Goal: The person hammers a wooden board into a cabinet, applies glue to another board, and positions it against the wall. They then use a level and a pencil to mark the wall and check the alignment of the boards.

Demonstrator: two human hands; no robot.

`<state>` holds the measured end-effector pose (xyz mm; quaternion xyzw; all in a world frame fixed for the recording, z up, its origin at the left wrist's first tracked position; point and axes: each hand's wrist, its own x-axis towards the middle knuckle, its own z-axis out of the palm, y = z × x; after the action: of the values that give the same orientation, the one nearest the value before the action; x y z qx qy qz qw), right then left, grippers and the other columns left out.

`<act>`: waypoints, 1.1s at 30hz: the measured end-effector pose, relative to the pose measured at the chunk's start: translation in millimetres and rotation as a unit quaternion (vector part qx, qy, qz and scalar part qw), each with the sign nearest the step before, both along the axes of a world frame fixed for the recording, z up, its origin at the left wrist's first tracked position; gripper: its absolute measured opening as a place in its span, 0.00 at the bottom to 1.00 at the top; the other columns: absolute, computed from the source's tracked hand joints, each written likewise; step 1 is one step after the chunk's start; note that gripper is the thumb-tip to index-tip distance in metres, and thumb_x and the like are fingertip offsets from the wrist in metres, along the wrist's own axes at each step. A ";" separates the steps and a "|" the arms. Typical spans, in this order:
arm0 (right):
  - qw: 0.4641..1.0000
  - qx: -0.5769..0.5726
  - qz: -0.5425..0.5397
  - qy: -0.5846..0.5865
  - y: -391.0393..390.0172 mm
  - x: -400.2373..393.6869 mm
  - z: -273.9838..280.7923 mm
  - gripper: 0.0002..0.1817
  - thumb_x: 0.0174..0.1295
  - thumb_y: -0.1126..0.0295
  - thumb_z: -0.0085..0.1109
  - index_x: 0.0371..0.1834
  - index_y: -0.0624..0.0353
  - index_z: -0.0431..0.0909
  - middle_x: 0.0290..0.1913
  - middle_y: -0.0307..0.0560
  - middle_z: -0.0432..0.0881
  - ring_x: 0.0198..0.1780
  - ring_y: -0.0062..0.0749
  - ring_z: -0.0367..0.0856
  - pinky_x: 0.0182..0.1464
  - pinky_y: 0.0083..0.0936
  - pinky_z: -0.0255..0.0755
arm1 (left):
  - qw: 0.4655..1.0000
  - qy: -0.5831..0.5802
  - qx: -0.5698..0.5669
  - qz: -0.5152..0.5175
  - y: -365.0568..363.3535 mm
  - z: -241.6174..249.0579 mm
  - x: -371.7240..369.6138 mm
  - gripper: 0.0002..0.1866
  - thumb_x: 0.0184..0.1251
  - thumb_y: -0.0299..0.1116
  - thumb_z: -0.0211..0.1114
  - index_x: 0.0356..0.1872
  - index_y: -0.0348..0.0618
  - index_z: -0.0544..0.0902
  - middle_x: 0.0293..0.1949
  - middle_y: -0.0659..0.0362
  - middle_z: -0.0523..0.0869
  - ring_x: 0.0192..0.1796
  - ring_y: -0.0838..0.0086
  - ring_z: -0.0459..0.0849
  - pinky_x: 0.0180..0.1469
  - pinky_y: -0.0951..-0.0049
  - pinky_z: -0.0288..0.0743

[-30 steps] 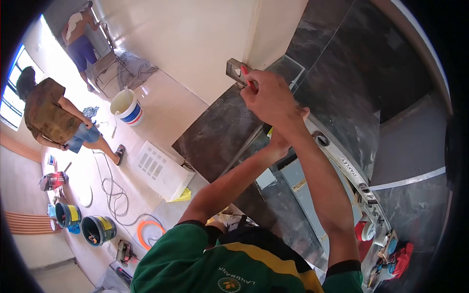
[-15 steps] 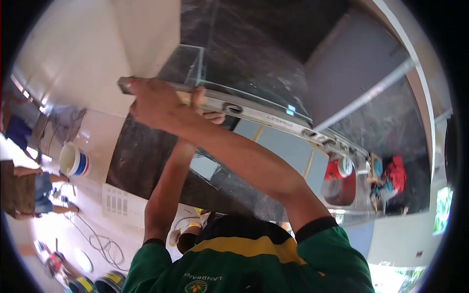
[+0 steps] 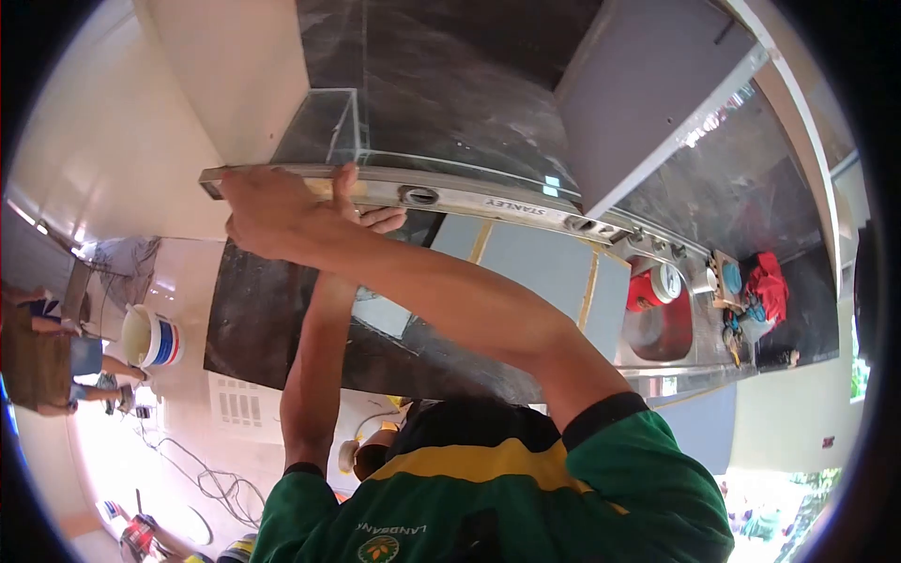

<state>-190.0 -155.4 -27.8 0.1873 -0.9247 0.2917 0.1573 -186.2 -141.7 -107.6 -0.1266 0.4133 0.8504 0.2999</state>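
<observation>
A long silver spirit level (image 3: pixel 460 198) with STANLEY lettering lies nearly crosswise, close to a clear, glass-like panel edge (image 3: pixel 349 122). My right hand (image 3: pixel 270 208) reaches over from the right and is closed round the level's left end. Crossed beneath that forearm, my left hand (image 3: pixel 375 218) grips the level a little further along. Its thumb is up against the bar and its fingers show below it; the palm is hidden. Behind the level is a dark marbled surface (image 3: pixel 450 84), and a grey upright panel (image 3: pixel 629 103) stands near its right part.
At right are a steel sink (image 3: pixel 664 336), a red container with a white lid (image 3: pixel 654 286) and a red cloth (image 3: pixel 770 286). A white bucket (image 3: pixel 141 335) and loose cable (image 3: pixel 221 486) are on the floor at left. Another person (image 3: pixel 84 361) is at far left.
My view has shifted, so the level and both hands appear further left. The level looks closer to horizontal. Both hands keep their hold on it.
</observation>
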 end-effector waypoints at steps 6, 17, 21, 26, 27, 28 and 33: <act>0.998 0.028 -0.020 0.046 -6.1 -7.6 -7.3 0.17 0.54 0.70 0.57 0.46 0.65 0.76 0.34 0.60 0.83 0.40 0.53 0.84 0.43 0.44 0.78 | 0.999 0.022 0.000 0.023 1.6 8.8 14.7 0.46 0.53 0.60 0.70 0.65 0.46 0.58 0.55 0.37 0.73 0.44 0.41 0.84 0.42 0.54 0.86; 0.999 0.002 -0.051 0.012 -0.5 2.0 0.0 0.10 0.54 0.70 0.59 0.38 0.62 0.76 0.27 0.56 0.81 0.32 0.55 0.82 0.36 0.46 0.74 | 0.984 0.178 -0.022 0.019 0.9 10.9 25.2 0.41 0.59 0.62 0.62 0.67 0.46 0.63 0.53 0.41 0.76 0.41 0.52 0.87 0.44 0.62 0.86; 0.994 -0.034 -0.072 0.072 20.1 54.6 14.2 0.14 0.55 0.72 0.58 0.46 0.62 0.78 0.24 0.55 0.80 0.27 0.49 0.81 0.32 0.38 0.74 | 0.966 0.244 0.083 -0.010 -1.8 -18.6 17.1 0.39 0.59 0.58 0.65 0.65 0.46 0.64 0.53 0.41 0.76 0.41 0.52 0.86 0.45 0.59 0.86; 0.973 -0.205 -0.062 -0.085 66.6 175.3 19.2 0.22 0.63 0.72 0.56 0.60 0.65 0.72 0.22 0.47 0.79 0.20 0.25 0.77 0.25 0.20 0.68 | 0.993 0.116 0.016 0.026 -2.8 20.0 19.8 0.38 0.60 0.52 0.67 0.56 0.26 0.66 0.50 0.35 0.76 0.37 0.50 0.88 0.38 0.58 0.88; 0.965 -0.225 -0.073 -0.109 80.4 193.9 13.2 0.23 0.64 0.71 0.57 0.62 0.65 0.70 0.24 0.50 0.81 0.22 0.27 0.80 0.26 0.23 0.73 | 0.990 0.123 -0.001 0.067 0.3 20.7 22.5 0.35 0.59 0.52 0.67 0.50 0.23 0.73 0.43 0.41 0.80 0.30 0.57 0.88 0.30 0.64 0.88; 0.965 -0.225 -0.073 -0.110 90.9 210.6 7.6 0.23 0.64 0.71 0.57 0.62 0.65 0.70 0.24 0.50 0.81 0.22 0.27 0.80 0.26 0.23 0.73 | 0.990 0.122 -0.002 0.068 -0.4 17.7 21.6 0.35 0.59 0.52 0.67 0.50 0.23 0.73 0.43 0.41 0.80 0.30 0.57 0.88 0.30 0.64 0.88; 0.768 -0.585 -0.115 -0.234 130.5 270.6 -48.1 0.15 0.68 0.72 0.51 0.56 0.63 0.69 0.33 0.48 0.84 0.29 0.31 0.82 0.34 0.26 0.76 | 0.982 0.182 0.035 0.041 -0.7 12.4 19.6 0.40 0.58 0.55 0.67 0.48 0.17 0.69 0.39 0.36 0.82 0.33 0.53 0.88 0.34 0.62 0.88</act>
<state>80.6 -24.9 -75.8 -0.1231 -0.5978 0.7907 0.0475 -166.7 -142.4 -95.2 0.0238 0.4252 0.8848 0.1892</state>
